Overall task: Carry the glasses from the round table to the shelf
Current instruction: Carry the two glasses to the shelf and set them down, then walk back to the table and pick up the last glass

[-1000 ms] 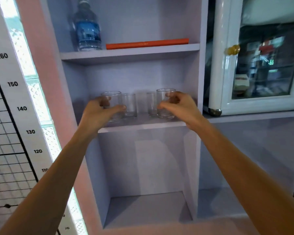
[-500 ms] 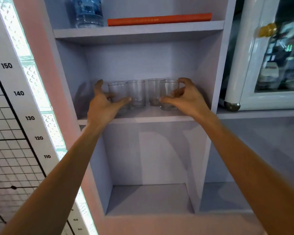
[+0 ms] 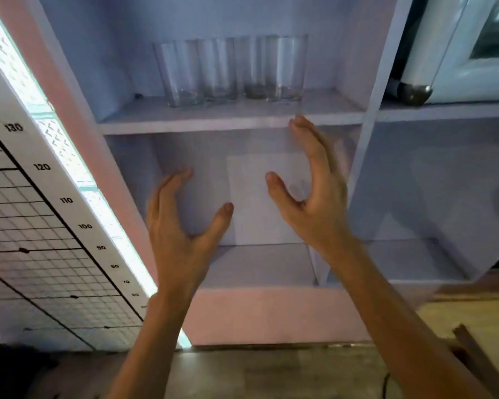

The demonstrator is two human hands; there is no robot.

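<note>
Several clear drinking glasses (image 3: 231,70) stand upright in a row on the pale lilac shelf (image 3: 228,122), near the top of the view. Below that shelf board, my left hand (image 3: 182,226) hangs in the air with fingers spread and holds nothing. My right hand (image 3: 314,191) is a little higher and to the right, fingers straight and thumb apart, also holding nothing. Its fingertips reach up to the front edge of the shelf. Both hands are apart from the glasses.
A lower compartment (image 3: 260,266) of the shelf unit opens behind my hands. A white cabinet with a glass door (image 3: 455,53) stands at the upper right. A height chart (image 3: 55,211) with numbers hangs on the left beside a bright glass-block strip. A wooden floor (image 3: 271,372) lies below.
Both hands have let go of the glasses and dropped below the shelf board, now spread apart. The view has tilted down, so the glasses sit higher in the frame.
</note>
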